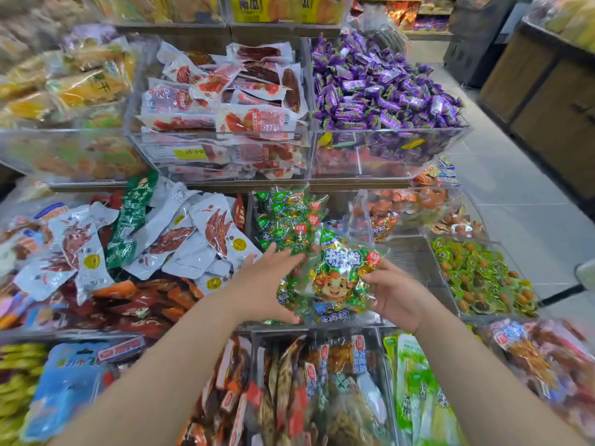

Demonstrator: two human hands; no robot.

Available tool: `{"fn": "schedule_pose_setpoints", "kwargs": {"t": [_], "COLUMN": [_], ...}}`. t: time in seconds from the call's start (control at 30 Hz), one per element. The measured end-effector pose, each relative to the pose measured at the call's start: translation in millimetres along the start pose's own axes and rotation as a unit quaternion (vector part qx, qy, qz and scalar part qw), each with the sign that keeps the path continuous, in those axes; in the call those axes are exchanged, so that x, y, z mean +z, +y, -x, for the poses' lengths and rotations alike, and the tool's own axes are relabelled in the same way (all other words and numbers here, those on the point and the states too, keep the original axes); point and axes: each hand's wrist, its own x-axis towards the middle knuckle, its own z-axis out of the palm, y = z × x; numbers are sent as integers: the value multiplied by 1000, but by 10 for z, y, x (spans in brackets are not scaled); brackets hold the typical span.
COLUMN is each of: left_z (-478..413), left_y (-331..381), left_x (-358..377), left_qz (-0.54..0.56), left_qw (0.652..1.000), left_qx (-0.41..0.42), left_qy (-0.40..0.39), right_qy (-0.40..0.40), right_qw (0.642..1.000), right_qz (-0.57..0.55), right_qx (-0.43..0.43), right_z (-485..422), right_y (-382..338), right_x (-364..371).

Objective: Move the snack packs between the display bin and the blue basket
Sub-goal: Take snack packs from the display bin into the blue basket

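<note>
A clear display bin [415,262] in the middle row holds green and gold snack packs [286,217] piled at its back. Both my hands hold a bundle of these snack packs [338,281] over the bin's front edge; the top one shows a cartoon cow. My left hand [267,281] lies against the bundle's left side with its fingers fairly straight and its thumb under the bundle. My right hand [396,294] grips the right side, thumb on top. No blue basket is in view.
Clear bins surround this one: white and red meat packs [180,233] to the left, purple candies [376,88] above right, green round snacks [479,275] to the right, brown packs [289,391] below. A tiled aisle [515,194] runs along the right.
</note>
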Motion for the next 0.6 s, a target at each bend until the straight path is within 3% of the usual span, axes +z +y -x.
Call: {"fn": "schedule_pose_setpoints", "kwargs": {"t": [0.07, 0.17, 0.27, 0.33, 0.43, 0.6], "left_z": [-122, -236, -280, -273, -222, -117], "left_y": [-33, -118, -222, -310, -424, -601], "left_x": [114, 165, 141, 125, 76, -77], "left_qz": [-163, -255, -278, -281, -299, -301], "left_qw": [986, 967, 956, 953, 947, 950], "left_qx": [1, -3, -36, -57, -55, -42], "left_qy": [-14, 31, 83, 100, 100, 67], "right_qy": [17, 51, 50, 60, 37, 64], "right_qw": [1000, 998, 998, 987, 938, 922], "right_qz": [2, -10, 18, 147, 345, 379], "right_qx": [-10, -29, -30, -26, -18, -46], "right_z": [-22, -41, -76, -108, -174, -276], "right_y": [55, 147, 254, 308, 452, 701], "right_x": [-31, 0, 132, 283, 502, 642]}}
